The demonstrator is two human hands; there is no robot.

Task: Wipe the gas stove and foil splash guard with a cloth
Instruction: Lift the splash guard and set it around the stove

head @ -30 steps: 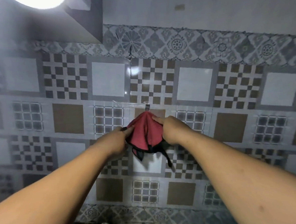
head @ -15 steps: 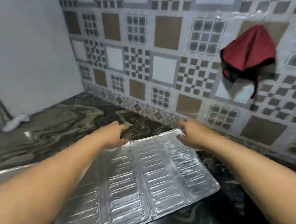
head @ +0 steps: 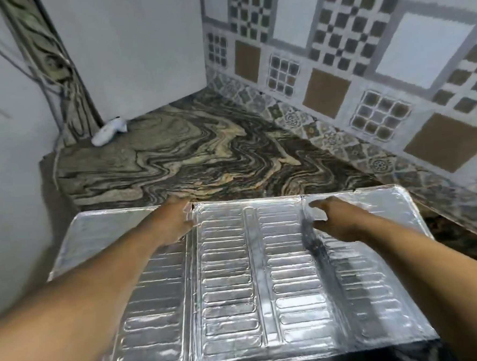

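Foil splash guard [head: 255,285] lying flat on swirled stone counter [head: 202,154], three ribbed panels side by side, far edge toward patterned tile wall [head: 364,61]. Left hand [head: 175,223] at far edge by left fold, fingers curled over rim (grip blurred). Right hand [head: 337,219] above right fold, fingers loosely spread, grasping nothing. White object [head: 108,132] in far corner.

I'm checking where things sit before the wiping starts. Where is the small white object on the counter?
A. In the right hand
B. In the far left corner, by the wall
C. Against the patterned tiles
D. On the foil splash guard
B: the small white object lies on the marbled counter in the far left corner, by the plain wall, apart from the foil splash guard.
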